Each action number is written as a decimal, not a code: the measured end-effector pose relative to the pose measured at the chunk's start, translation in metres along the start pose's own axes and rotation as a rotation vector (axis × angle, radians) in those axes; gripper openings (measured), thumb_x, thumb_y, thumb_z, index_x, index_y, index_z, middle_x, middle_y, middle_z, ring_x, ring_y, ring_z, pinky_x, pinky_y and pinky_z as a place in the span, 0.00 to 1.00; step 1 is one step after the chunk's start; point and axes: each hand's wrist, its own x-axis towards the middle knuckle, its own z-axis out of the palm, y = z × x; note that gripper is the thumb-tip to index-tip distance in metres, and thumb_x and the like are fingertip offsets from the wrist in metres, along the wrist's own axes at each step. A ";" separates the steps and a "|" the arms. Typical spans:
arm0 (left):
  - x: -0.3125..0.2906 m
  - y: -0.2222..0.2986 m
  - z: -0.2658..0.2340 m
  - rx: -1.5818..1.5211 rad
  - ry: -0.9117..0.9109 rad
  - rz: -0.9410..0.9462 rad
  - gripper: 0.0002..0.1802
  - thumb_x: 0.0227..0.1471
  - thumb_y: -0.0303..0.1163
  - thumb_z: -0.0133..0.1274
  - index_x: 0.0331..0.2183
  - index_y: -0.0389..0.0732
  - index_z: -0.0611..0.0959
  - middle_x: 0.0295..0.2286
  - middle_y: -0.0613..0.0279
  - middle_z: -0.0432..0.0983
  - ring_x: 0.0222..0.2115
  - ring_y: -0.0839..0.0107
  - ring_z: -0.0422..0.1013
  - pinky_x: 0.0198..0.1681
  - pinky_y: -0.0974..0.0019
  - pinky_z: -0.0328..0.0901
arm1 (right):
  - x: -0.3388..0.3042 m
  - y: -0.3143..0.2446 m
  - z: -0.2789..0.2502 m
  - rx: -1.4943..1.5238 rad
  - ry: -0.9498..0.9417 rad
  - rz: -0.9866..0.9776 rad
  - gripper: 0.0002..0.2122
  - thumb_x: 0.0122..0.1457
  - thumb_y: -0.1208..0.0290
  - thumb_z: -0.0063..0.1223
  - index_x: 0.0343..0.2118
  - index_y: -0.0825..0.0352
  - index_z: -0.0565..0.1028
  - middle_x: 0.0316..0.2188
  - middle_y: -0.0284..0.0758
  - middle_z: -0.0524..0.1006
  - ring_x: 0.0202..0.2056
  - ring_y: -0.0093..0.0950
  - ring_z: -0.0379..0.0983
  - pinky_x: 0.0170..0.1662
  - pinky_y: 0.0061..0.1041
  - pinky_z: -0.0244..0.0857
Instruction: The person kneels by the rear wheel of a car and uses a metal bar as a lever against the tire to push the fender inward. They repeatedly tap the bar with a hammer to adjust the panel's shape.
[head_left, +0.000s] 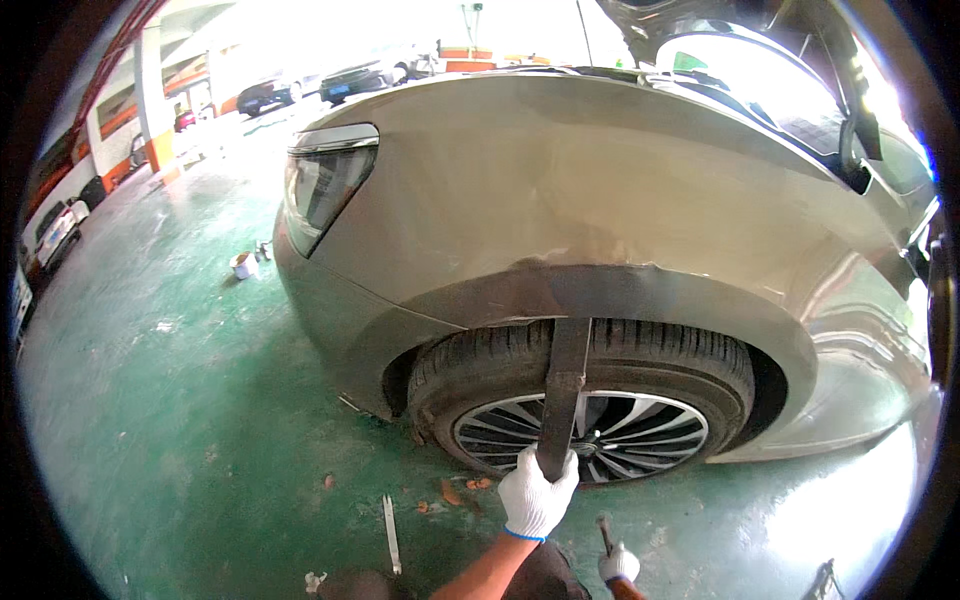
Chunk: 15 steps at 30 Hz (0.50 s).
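Note:
My left hand (540,495), in a white knit glove, is closed around the lower end of a long, dark flat metal bar (565,385). The bar runs up in front of the wheel (690,425), and its top end goes out of sight at the lip of the wheel arch. Above it, the gold-beige fender (560,180) shows dents and a creased, dull band along the arch. Lower and to the right, my gloved right hand (620,564) grips a brown tool handle (605,535); the tool's kind cannot be made out.
A thin pale metal strip (391,535) and orange-brown scraps (451,492) lie on the green floor (220,430). Farther left stands a small white tub (244,265). The raised hood (740,15) is at the upper right. Parked cars (360,78) and a pillar (155,95) are behind.

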 end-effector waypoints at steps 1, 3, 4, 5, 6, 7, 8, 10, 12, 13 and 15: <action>0.000 -0.002 0.000 -0.003 0.009 0.006 0.22 0.47 0.45 0.69 0.34 0.39 0.79 0.20 0.56 0.81 0.20 0.55 0.79 0.24 0.57 0.72 | -0.007 0.005 0.020 -0.013 -0.083 0.026 0.18 0.57 0.54 0.55 0.41 0.64 0.77 0.31 0.48 0.81 0.34 0.48 0.80 0.38 0.47 0.73; 0.000 0.001 -0.003 -0.013 0.024 0.012 0.23 0.47 0.46 0.69 0.34 0.39 0.79 0.20 0.56 0.81 0.20 0.56 0.79 0.25 0.57 0.72 | -0.009 0.022 0.070 -0.021 -0.200 0.034 0.19 0.59 0.55 0.55 0.47 0.62 0.75 0.39 0.49 0.81 0.40 0.45 0.80 0.42 0.46 0.73; 0.003 0.001 -0.007 -0.012 0.012 0.011 0.24 0.47 0.46 0.70 0.34 0.38 0.79 0.20 0.56 0.81 0.20 0.56 0.79 0.25 0.58 0.72 | 0.002 0.038 0.104 -0.016 -0.229 0.020 0.23 0.59 0.54 0.58 0.54 0.59 0.73 0.43 0.46 0.81 0.43 0.41 0.80 0.44 0.46 0.73; 0.002 0.002 -0.009 -0.010 -0.009 0.006 0.24 0.47 0.47 0.70 0.34 0.38 0.79 0.20 0.57 0.81 0.20 0.57 0.79 0.25 0.58 0.72 | -0.003 0.039 0.112 -0.012 -0.265 0.013 0.27 0.59 0.52 0.60 0.60 0.56 0.71 0.47 0.44 0.81 0.46 0.37 0.81 0.47 0.45 0.73; 0.001 0.004 -0.012 -0.009 -0.030 -0.001 0.25 0.47 0.48 0.70 0.34 0.38 0.79 0.20 0.57 0.81 0.20 0.57 0.79 0.25 0.58 0.72 | -0.002 0.037 0.120 0.028 -0.143 -0.080 0.25 0.58 0.54 0.60 0.56 0.60 0.72 0.46 0.47 0.80 0.45 0.40 0.80 0.46 0.44 0.73; 0.003 0.005 -0.017 -0.003 -0.054 -0.040 0.27 0.47 0.51 0.70 0.34 0.37 0.79 0.21 0.55 0.80 0.21 0.58 0.79 0.26 0.59 0.71 | 0.002 0.012 0.110 0.077 -0.025 -0.185 0.24 0.57 0.55 0.60 0.52 0.63 0.74 0.46 0.49 0.80 0.44 0.42 0.80 0.46 0.43 0.74; 0.005 0.003 -0.020 0.008 -0.041 -0.064 0.26 0.47 0.50 0.70 0.32 0.37 0.78 0.21 0.56 0.80 0.20 0.61 0.78 0.26 0.60 0.71 | 0.003 -0.027 0.072 0.129 0.098 -0.300 0.22 0.56 0.56 0.60 0.49 0.67 0.75 0.45 0.51 0.79 0.43 0.44 0.80 0.46 0.42 0.74; 0.004 0.007 -0.021 -0.013 -0.047 -0.114 0.24 0.48 0.47 0.70 0.27 0.37 0.78 0.20 0.57 0.79 0.20 0.67 0.75 0.27 0.62 0.69 | -0.025 -0.092 -0.038 1.382 -0.288 -0.083 0.25 0.60 0.65 0.62 0.57 0.70 0.71 0.50 0.42 0.78 0.47 0.32 0.77 0.47 0.36 0.73; 0.004 0.011 -0.020 -0.036 -0.074 -0.089 0.25 0.49 0.49 0.69 0.30 0.37 0.78 0.21 0.55 0.79 0.21 0.65 0.76 0.27 0.60 0.69 | -0.057 -0.130 -0.121 1.440 -0.454 -0.417 0.25 0.59 0.70 0.65 0.57 0.73 0.71 0.51 0.38 0.77 0.47 0.28 0.75 0.50 0.32 0.71; 0.003 0.012 -0.017 -0.028 -0.087 -0.084 0.25 0.49 0.49 0.69 0.31 0.37 0.78 0.21 0.54 0.80 0.22 0.64 0.77 0.27 0.60 0.69 | -0.068 -0.148 -0.121 1.480 -0.496 -0.602 0.24 0.59 0.69 0.65 0.56 0.72 0.72 0.50 0.38 0.78 0.46 0.26 0.75 0.49 0.29 0.71; 0.008 0.014 -0.019 -0.012 -0.109 -0.054 0.29 0.50 0.56 0.65 0.34 0.37 0.77 0.22 0.51 0.80 0.23 0.51 0.79 0.28 0.55 0.71 | -0.083 -0.185 -0.119 1.318 -0.577 -0.801 0.20 0.60 0.68 0.64 0.53 0.72 0.75 0.46 0.38 0.80 0.43 0.23 0.75 0.48 0.26 0.70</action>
